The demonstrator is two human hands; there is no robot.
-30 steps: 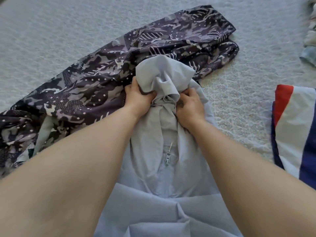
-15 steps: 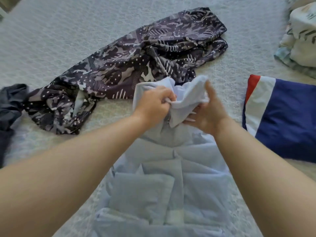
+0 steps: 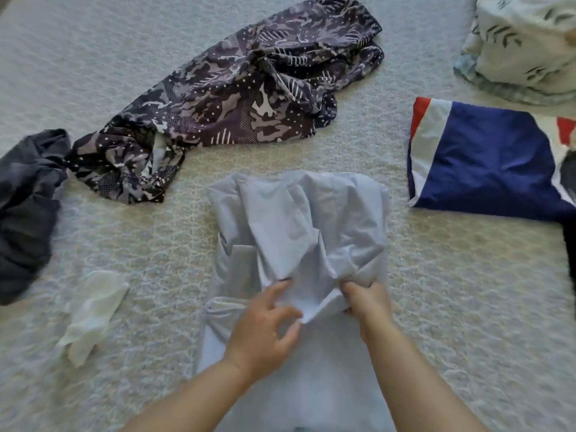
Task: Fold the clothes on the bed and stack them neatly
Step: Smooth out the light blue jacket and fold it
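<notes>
We are pinching the pale blue garment (image 3: 299, 232) on the bed (image 3: 452, 307) with both hands, left hand (image 3: 265, 332) and right hand (image 3: 366, 302); uneven pulling could bunch the fold.

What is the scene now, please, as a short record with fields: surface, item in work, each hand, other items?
surface: bed cover, pale and textured
item in work: light blue garment, partly folded
left hand: fingers loosely curled on the garment's fold
right hand: grips a bunch of the same fabric
unfolded: camouflage garment; dark grey garment; small white cloth
folded: navy, white and red item, at right
</notes>
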